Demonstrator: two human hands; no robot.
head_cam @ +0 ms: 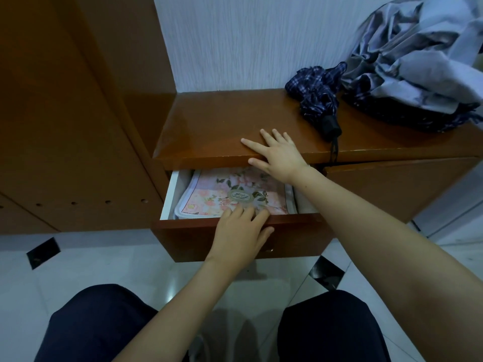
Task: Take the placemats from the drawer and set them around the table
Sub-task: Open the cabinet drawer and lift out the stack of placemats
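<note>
A wooden drawer [235, 240] stands partly pulled out below a low cabinet top [217, 126]. Inside lies a stack of pink floral placemats [224, 189] with a round label on the top one; part of the stack is hidden under the cabinet top. My left hand [240, 236] rests over the drawer's front edge, fingertips touching the top placemat. My right hand [277, 152] lies flat on the front edge of the cabinet top, fingers spread, holding nothing.
A folded dark plaid umbrella [320, 100] and a heap of blue-grey cloth [418, 56] sit on the cabinet top at right. A tall wooden panel [65, 113] rises at left. My knees [99, 325] are over the white tiled floor [104, 259].
</note>
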